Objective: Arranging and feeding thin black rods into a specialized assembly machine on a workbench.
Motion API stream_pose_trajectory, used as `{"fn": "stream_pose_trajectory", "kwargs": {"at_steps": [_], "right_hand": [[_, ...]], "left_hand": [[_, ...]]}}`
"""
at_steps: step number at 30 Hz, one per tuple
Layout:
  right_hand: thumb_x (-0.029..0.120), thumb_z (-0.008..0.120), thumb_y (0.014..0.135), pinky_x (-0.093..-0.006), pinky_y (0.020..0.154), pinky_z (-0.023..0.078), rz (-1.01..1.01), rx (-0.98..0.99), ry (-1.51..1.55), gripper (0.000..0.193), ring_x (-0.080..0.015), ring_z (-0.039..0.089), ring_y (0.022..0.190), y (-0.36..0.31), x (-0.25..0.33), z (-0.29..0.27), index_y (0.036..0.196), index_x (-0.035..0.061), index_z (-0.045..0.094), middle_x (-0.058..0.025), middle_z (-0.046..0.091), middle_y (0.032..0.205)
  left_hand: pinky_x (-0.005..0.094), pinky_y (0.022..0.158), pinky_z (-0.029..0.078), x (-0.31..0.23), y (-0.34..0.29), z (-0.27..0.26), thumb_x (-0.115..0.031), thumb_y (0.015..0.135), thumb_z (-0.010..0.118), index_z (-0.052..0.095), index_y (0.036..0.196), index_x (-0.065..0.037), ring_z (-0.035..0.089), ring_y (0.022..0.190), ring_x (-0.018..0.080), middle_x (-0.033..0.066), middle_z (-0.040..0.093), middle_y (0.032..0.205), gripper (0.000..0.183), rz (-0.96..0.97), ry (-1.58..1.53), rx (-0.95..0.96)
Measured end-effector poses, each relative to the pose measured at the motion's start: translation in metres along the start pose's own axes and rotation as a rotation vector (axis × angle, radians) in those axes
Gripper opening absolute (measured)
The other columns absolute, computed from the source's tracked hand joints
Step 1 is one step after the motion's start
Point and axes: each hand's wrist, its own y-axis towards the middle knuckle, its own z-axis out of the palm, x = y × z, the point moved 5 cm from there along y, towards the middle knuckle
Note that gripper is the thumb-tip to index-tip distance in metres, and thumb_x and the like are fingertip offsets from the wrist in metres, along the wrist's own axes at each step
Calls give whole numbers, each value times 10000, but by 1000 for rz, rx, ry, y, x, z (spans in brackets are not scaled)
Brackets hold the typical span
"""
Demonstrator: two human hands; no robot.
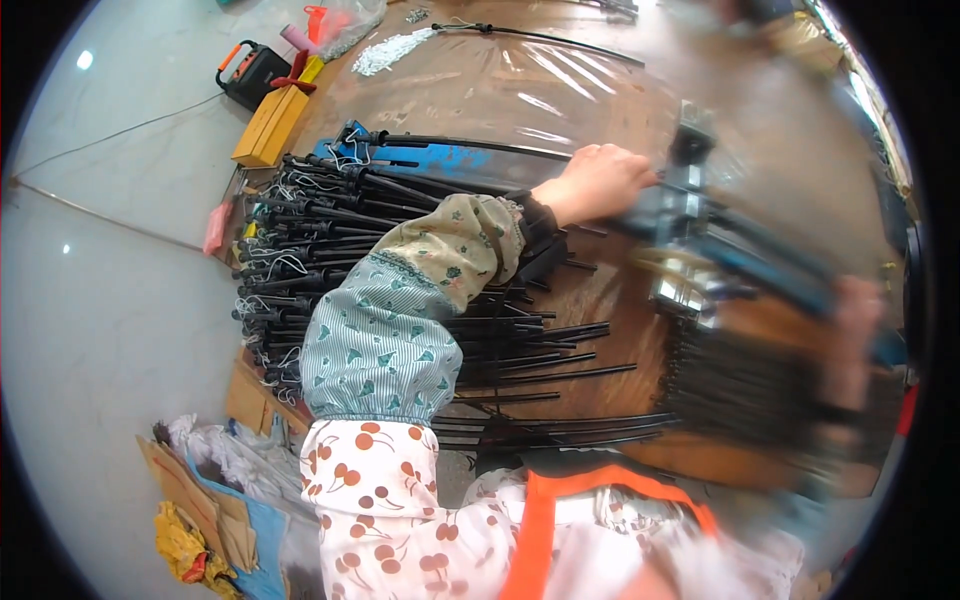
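Note:
My left hand (603, 182), reaching across the table, is closed around the end of a thin black rod (480, 145). That rod stretches left over a blue metal tool (440, 158) to a fitting with white cord. Beside the hand stands a bench clamp or press (685, 215) with long blue handles (760, 262), blurred by motion. At the outer end of these handles is my right hand (855, 320), its fingers too smeared to make out. Under my left arm lie many black rods (320, 225) with corded ends, piled side by side.
A bundle of dark rods (740, 380) lies below the press. White small parts (393, 50) and another rod (570, 42) are at the far side. Yellow boxes (272, 125) and a black speaker-like case (256, 75) stand left. Cardboard and bags (205, 500) sit lower left.

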Motion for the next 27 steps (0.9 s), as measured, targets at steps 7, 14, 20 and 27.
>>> {"fn": "stream_pose_trajectory", "kwargs": {"at_steps": [7, 14, 20, 27], "right_hand": [[-12, 653, 842, -397, 1078, 354, -239, -105, -86, 424, -293, 533, 1264, 3, 116, -41, 1260, 57, 646, -90, 674, 1234], [144, 724, 831, -372, 893, 388, -210, -119, 178, 259, -234, 616, 1002, -13, 200, -41, 1083, 88, 705, -36, 711, 986], [92, 689, 843, -412, 918, 362, -188, -6, 354, 338, -279, 589, 1060, -18, 223, -23, 1180, 73, 662, -72, 676, 1013], [-2, 646, 847, -394, 713, 442, -207, -48, 709, 189, -309, 551, 792, -1, 230, 8, 1033, 28, 638, -127, 573, 826]], "left_hand": [[489, 634, 519, -6, -5, -3, -208, 958, 559, 573, 865, -70, 651, 763, 401, 187, 655, 775, 167, 193, 53, -31], [501, 644, 510, 0, -7, -20, -263, 964, 563, 572, 854, -81, 658, 754, 404, 172, 669, 762, 212, 70, 231, -16], [505, 651, 488, -4, -12, -20, -269, 972, 553, 558, 857, -74, 637, 768, 422, 186, 656, 762, 227, 38, 189, 33], [472, 613, 486, 0, -15, -9, -140, 916, 586, 569, 842, -91, 635, 740, 397, 165, 643, 760, 91, 173, 176, -119]]}}
